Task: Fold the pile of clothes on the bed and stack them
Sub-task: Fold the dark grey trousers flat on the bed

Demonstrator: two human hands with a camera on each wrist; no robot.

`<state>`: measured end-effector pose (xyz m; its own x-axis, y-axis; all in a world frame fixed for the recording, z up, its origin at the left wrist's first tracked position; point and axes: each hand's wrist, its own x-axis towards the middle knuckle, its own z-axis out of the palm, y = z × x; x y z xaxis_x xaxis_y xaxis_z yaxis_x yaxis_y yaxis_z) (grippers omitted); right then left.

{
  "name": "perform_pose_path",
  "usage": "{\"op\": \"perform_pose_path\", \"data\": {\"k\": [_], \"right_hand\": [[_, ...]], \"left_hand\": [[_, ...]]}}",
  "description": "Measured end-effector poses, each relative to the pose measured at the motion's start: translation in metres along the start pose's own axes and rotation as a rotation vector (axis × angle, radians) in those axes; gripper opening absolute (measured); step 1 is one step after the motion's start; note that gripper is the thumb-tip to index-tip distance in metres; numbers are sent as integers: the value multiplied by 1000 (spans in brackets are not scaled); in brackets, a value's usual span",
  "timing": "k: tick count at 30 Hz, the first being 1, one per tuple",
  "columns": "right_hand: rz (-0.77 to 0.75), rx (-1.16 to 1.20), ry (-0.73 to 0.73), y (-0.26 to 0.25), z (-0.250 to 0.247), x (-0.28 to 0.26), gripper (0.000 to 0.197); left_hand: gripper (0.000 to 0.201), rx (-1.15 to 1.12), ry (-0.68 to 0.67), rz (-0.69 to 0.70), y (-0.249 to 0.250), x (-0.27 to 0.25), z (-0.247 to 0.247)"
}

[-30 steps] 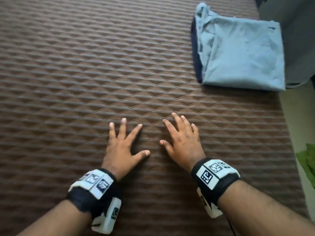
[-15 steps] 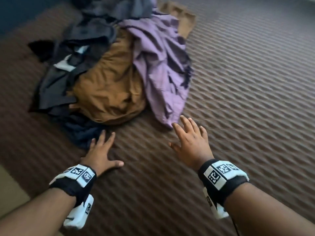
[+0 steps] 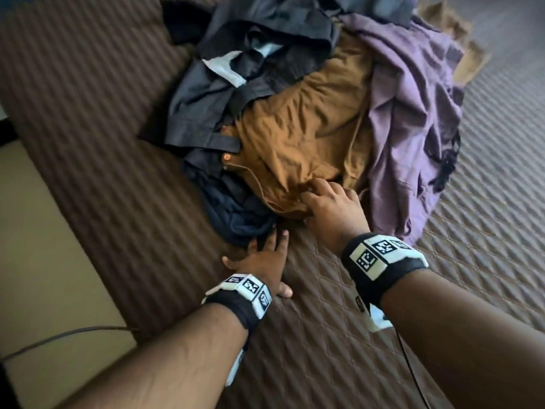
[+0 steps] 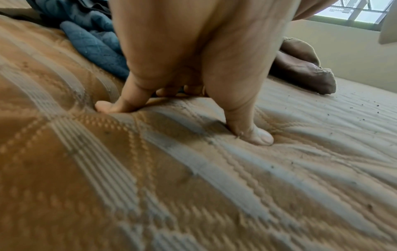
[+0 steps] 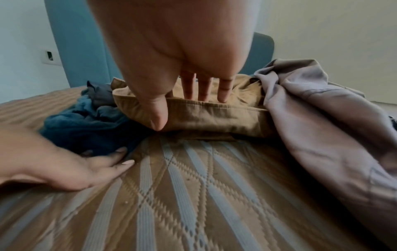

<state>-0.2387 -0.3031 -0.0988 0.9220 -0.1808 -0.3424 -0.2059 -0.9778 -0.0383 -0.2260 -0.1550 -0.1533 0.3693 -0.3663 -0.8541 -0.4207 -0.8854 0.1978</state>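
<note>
Your right hand (image 3: pixel 336 211) has moved from bare bedspread (image 3: pixel 324 335) onto the tan garment (image 3: pixel 303 137), fingers over its near edge, thumb not yet clamped; left hand (image 3: pixel 262 261) presses flat, so the next pick-up is beginning.

The bed (image 3: pixel 324 335) wears a matt brown quilted cloth with raised diamond stitching, while the pile holds a soft creased tan garment (image 3: pixel 303 137), a thin wrinkled mauve cloth (image 3: pixel 413 113), a nubbly navy knit (image 3: pixel 236 214) and smooth dark grey fabric (image 3: pixel 200 101).
</note>
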Motion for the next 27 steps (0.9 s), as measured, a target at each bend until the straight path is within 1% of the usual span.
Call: {"op": "perform_pose_path", "data": {"k": [4, 6, 7, 8, 9, 10, 11, 12, 13, 14, 15, 16, 18, 19, 21, 22, 23, 24, 26, 27], "right_hand": [[20, 25, -47, -6, -1, -1, 47], [33, 51, -37, -9, -6, 3, 53], [35, 58, -21, -11, -9, 6, 55], [25, 56, -2, -13, -15, 11, 55], [7, 56, 16, -15, -20, 17, 53], [-13, 61, 34, -18, -27, 26, 50], [-33, 69, 51, -20, -34, 34, 47], [-58, 77, 69, -25, -40, 45, 45], [-80, 82, 93, -27, -46, 54, 42], [-104, 85, 117, -31, -51, 65, 40], [-126, 92, 144, -37, -54, 77, 39], [-145, 101, 183, -41, -57, 86, 38], [-192, 108, 228, -52, -56, 108, 37], [-222, 84, 205, -58, -55, 117, 41], [-275, -11, 98, -71, -47, 136, 56], [-285, -61, 52, -76, -43, 143, 59], [-283, -90, 34, -80, -41, 150, 58], [-279, -96, 55, -81, -40, 155, 52], [-280, -26, 155, -81, -46, 155, 36], [-289, 18, 188, -80, -52, 151, 32]], "left_hand": [[121, -8, -8, 35, -1, -2, -2], [121, 2, -28, 72, -5, -6, -7], [118, 1, -21, 108, -8, -10, -13], [109, -21, 18, 151, -15, -15, -23], [90, -66, 123, 177, -26, -21, -33], [65, -123, 317, 177, -39, -28, -44], [45, -154, 534, 146, -55, -32, -52], [41, -147, 723, 101, -73, -33, -56], [54, -122, 805, 40, -88, -31, -55], [77, -105, 772, -36, -99, -26, -50], [95, -96, 676, -100, -108, -19, -43], [104, -79, 596, -132, -110, -8, -36], [104, -46, 544, -155, -111, 13, -27], [103, -42, 545, -145, -111, 18, -27], [103, -51, 526, -141, -113, 24, -30], [104, -62, 506, -144, -115, 25, -31], [104, -68, 485, -150, -116, 27, -32], [104, -67, 472, -156, -116, 28, -33], [104, -51, 453, -159, -116, 30, -34], [104, -45, 445, -156, -116, 31, -34]]}}
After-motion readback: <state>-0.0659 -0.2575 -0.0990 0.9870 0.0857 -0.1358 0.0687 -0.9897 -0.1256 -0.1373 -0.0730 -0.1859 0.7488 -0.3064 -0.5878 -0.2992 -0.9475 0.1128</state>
